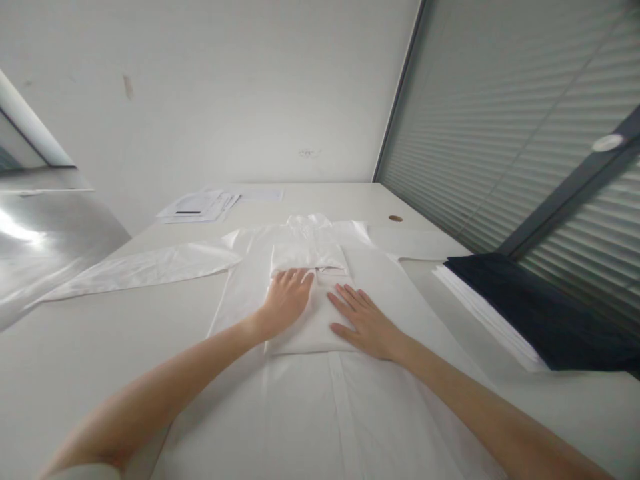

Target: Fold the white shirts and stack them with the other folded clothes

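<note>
A white long-sleeved shirt (300, 413) lies spread on the table, collar at the far end, its left sleeve (150, 270) stretched out to the side. On its middle rests a smaller folded white garment (310, 333), its far part doubled over into a raised fold (300, 257). My left hand (287, 300) presses palm down on the folded garment, fingertips at the near edge of that fold. Whether they reach under it I cannot tell. My right hand (367, 323) lies flat on the right part of the garment, fingers spread.
On the right, a dark folded cloth (530, 310) covers a stack of white sheets or cloth (493, 320). Papers (200, 205) lie at the far left of the white table (340, 197). A round cable hole (395, 219) is at the far right, near window blinds (480, 133).
</note>
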A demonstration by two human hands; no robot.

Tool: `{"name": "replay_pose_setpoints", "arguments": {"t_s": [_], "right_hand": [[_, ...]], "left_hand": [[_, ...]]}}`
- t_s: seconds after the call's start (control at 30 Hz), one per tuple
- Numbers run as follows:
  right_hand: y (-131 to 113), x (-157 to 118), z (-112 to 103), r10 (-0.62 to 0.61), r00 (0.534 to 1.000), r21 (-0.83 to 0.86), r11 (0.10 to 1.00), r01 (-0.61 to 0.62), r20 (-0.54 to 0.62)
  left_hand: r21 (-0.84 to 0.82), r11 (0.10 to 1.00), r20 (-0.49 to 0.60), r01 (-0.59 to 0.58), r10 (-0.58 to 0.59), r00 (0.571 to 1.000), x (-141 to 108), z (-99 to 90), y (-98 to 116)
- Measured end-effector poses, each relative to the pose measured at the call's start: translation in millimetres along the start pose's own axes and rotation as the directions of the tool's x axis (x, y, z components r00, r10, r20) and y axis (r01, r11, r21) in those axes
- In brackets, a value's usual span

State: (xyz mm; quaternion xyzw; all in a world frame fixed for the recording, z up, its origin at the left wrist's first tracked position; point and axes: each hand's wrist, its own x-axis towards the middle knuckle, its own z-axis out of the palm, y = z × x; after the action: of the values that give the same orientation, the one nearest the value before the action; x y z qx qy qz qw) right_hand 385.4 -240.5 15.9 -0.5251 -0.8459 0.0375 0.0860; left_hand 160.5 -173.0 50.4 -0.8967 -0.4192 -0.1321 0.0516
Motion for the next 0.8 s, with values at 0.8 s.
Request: {"name": "replay_pose_setpoints", "arguments": {"t_s": [0.8], "right_hand": [[18, 87, -4, 0.001, 0.917, -0.384, 0.908, -0.169, -0.399]], "left_hand": [[0.172, 0.977, -0.082, 0.127, -0.115, 0.99, 18, 22.6, -25]]}}
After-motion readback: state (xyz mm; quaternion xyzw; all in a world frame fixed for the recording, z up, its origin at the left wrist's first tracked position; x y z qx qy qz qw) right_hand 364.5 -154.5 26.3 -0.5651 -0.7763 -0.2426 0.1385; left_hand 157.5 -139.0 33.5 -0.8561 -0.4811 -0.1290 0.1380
